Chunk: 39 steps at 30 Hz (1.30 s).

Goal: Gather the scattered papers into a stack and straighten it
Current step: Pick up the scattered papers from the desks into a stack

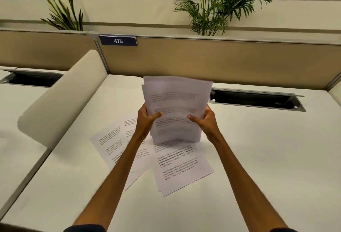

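A stack of printed white papers (pixel 176 102) stands upright on its lower edge above the desk, blurred and slightly bowed. My left hand (pixel 146 118) grips its left side with the thumb on the front. My right hand (pixel 204 121) grips its right side the same way. Below the stack, several loose printed sheets lie fanned on the white desk (pixel 267 148): one sheet (pixel 181 167) in front, near the middle, and others (pixel 112 143) spread to the left, partly hidden by my left forearm.
A curved cream divider (pixel 60 102) rises at the desk's left side. A tan partition (pixel 221 60) with a "475" label (pixel 118 41) closes the back. A dark cable slot (pixel 256 100) lies at the back right. Plants stand behind the partition.
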Available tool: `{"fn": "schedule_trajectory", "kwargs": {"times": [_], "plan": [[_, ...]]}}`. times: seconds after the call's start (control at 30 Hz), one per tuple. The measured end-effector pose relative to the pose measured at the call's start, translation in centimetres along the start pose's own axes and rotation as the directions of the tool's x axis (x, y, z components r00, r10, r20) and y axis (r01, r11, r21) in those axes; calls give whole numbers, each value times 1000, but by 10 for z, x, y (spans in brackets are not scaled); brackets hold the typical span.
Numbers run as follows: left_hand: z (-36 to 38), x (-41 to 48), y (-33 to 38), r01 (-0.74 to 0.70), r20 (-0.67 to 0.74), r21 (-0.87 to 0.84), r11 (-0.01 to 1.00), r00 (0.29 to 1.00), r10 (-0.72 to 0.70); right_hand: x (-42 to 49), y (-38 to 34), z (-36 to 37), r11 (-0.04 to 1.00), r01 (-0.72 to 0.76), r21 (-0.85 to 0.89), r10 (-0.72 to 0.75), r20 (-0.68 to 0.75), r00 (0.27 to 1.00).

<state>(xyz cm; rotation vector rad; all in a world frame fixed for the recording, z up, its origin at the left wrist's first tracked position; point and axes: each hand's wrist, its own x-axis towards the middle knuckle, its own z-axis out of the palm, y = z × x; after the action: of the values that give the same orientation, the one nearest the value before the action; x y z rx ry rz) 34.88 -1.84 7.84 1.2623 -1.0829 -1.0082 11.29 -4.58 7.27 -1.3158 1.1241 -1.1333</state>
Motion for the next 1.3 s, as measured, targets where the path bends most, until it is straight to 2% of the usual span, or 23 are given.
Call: {"fn": "schedule_trajectory", "kwargs": {"times": [0.1,0.37,0.47,0.67,0.8,0.93,1.0,1.03,1.1,1.17,1.3], "plan": [[-3,-3,-7,-7,-68,19,1000,998,8,-1,6,4,1000,3,-26,-3,1,1000],[2,-3,-13,-1,-78,106,994,997,10,2,10,15,997,-24,-75,21,-42,999],[2,-11,-26,16,-62,161,987,998,-6,-5,23,13,991,-44,-128,46,10,999],[8,-21,-33,9,-110,102,995,994,2,-10,35,15,989,-140,-43,136,-84,987],[6,-23,-39,4,-118,138,990,993,13,-13,34,21,978,-189,-88,185,-48,981],[-9,-18,-29,-19,-210,101,995,977,40,-6,29,18,959,-259,-115,256,-41,966],[-25,-13,-20,-45,-296,71,996,953,64,-7,35,16,888,-371,-272,352,-118,929],[-34,-10,-15,-57,-338,58,997,938,73,-9,40,15,806,-433,-403,402,-164,901],[-51,-5,-6,-72,-388,45,996,918,84,-19,50,22,565,-508,-650,498,-222,838],[-66,-1,2,-83,-395,68,994,913,104,-33,57,40,401,-498,-769,537,-243,808],[-86,-4,5,-89,-410,82,993,905,115,-52,73,79,284,-427,-859,440,-280,854]]}}
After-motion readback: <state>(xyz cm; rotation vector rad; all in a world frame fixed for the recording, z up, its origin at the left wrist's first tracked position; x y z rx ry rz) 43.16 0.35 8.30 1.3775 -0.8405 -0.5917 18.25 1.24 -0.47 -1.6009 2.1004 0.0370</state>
